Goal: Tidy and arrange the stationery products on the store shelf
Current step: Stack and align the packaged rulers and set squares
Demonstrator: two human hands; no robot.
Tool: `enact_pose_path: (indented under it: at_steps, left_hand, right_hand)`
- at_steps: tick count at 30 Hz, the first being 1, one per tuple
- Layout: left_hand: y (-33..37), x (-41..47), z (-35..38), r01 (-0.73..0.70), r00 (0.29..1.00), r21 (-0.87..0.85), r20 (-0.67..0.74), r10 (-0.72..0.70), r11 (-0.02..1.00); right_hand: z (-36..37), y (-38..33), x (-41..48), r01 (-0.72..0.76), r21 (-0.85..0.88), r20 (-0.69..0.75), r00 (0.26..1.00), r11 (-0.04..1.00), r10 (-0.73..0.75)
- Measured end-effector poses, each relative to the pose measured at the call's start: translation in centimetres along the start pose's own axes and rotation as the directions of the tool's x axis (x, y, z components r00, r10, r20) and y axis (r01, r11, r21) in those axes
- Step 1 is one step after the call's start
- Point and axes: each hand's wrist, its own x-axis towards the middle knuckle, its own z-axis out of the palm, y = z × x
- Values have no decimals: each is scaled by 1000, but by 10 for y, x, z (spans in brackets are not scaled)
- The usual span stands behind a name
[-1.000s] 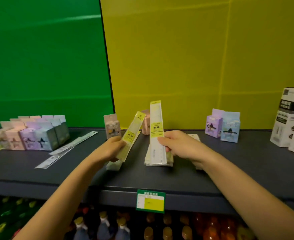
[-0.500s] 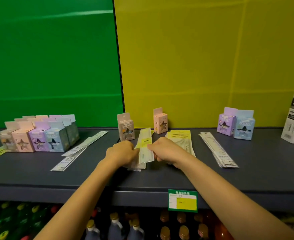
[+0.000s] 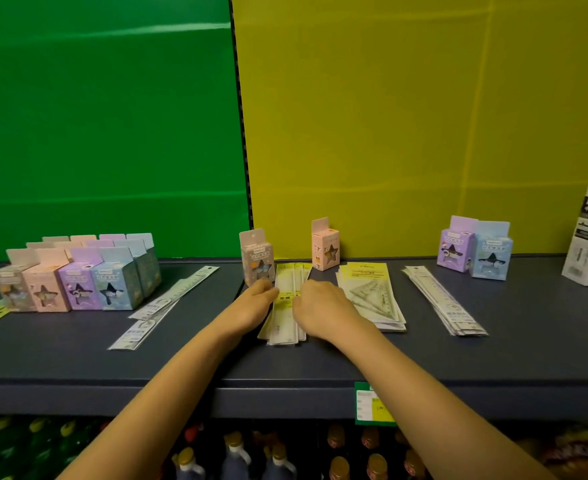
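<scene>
1. Green and yellow panels back a dark store shelf (image 3: 493,355); a green-and-yellow price tag (image 3: 372,405) hangs on its front edge, print too blurred to read.
2. Yellow labels on the packaged rulers (image 3: 287,306) carry small unreadable writing; the stack lies flat mid-shelf.
3. Left hand (image 3: 251,306) presses the stack's left edge, fingers curled, partly closed.
4. Right hand (image 3: 323,311) lies over its right side, fingers bent down onto the packs.
5. Set-square packs (image 3: 372,292) lie just beside.
</scene>
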Motion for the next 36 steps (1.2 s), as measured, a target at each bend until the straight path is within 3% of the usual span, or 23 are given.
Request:
enact_pose_path:
  at_steps: [2, 4, 6, 10, 12, 17, 22, 26, 29, 31, 34, 36]
  left_hand:
    - [1, 0, 2, 29, 999, -139, 38, -24, 990]
    - [1, 4, 4, 66, 998, -218, 34, -60, 974]
    - [4, 5, 6, 92, 996, -227, 19, -90, 970]
    - [7, 15, 15, 119, 993, -226, 11, -120, 967]
    - [3, 22, 16, 124, 992, -275, 6, -127, 953]
    - [4, 13, 17, 131, 989, -440, 0, -146, 888]
    - [1, 15, 22, 107, 994, -475, 40, -100, 873]
    - [2, 22, 21, 69, 997, -373, -11, -78, 925]
    - [20, 16, 23, -36, 992, -281, -123, 1, 959]
    - [30, 19, 30, -73, 992, -224, -115, 48, 972]
    - [52, 26, 49, -34, 999, -249, 2, 35, 968]
    - [60, 40, 67, 17, 999, -265, 40, -6, 964]
  right_hand:
    - [-1, 0, -2, -12, 15, -39, 999, 1000, 12]
    - [2, -1, -2, -38, 76, 21, 999, 996, 37]
    - [7, -2, -1, -84, 129, 118, 991, 988, 68]
    - [11, -6, 0, -136, 295, 165, 982, 946, 89]
    - [10, -7, -2, -167, 443, 182, 979, 881, 94]
    - [9, -6, -8, -226, 769, 198, 974, 598, 113]
    - [16, -11, -7, -233, 810, 201, 973, 538, 118]
    - [5, -6, -2, -220, 819, 171, 975, 529, 141]
    - [-12, 5, 2, -73, 803, 26, 996, 591, 87]
    - [-33, 23, 7, -2, 788, -72, 993, 615, 96]
    - [-61, 66, 20, -80, 779, -105, 961, 622, 256]
    - [-65, 92, 33, -181, 793, -36, 939, 582, 342]
